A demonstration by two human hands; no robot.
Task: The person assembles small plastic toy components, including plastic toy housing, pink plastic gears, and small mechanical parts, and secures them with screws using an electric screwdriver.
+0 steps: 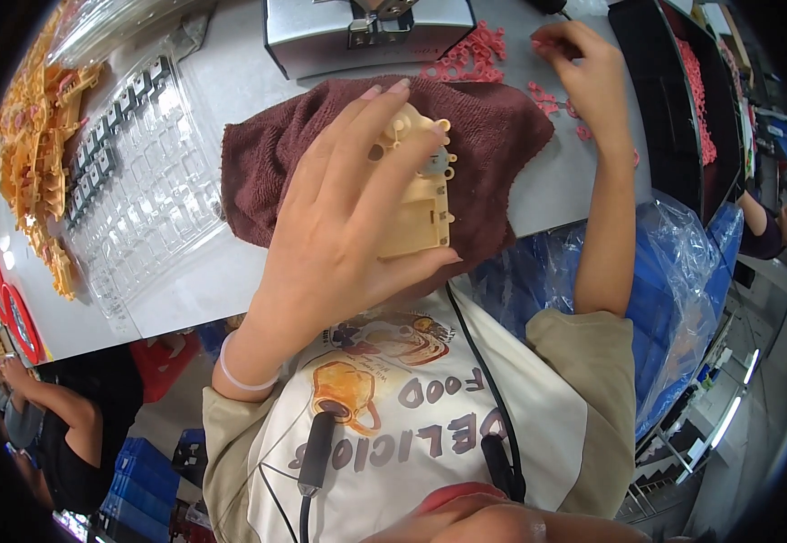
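A cream plastic housing (416,226) with small side lugs lies on a folded maroon towel (493,136). My left hand (335,208) holds it from above, thumb along the near edge and fingers across the far end, covering its left side. Inside the housing shows a greyish piece (436,163). Farther right, my right hand (588,72) is closed in a pinch over the table, beside scattered small pink plastic parts (543,95). What sits between its fingertips, if anything, is too small to make out.
A silver-and-black box-shaped fixture (366,45) stands beyond the towel. To the left are a clear blister tray (154,199) with dark parts and a heap of orange plastic pieces (36,154). A black bin (674,109) with pink parts stands right. Other people work nearby.
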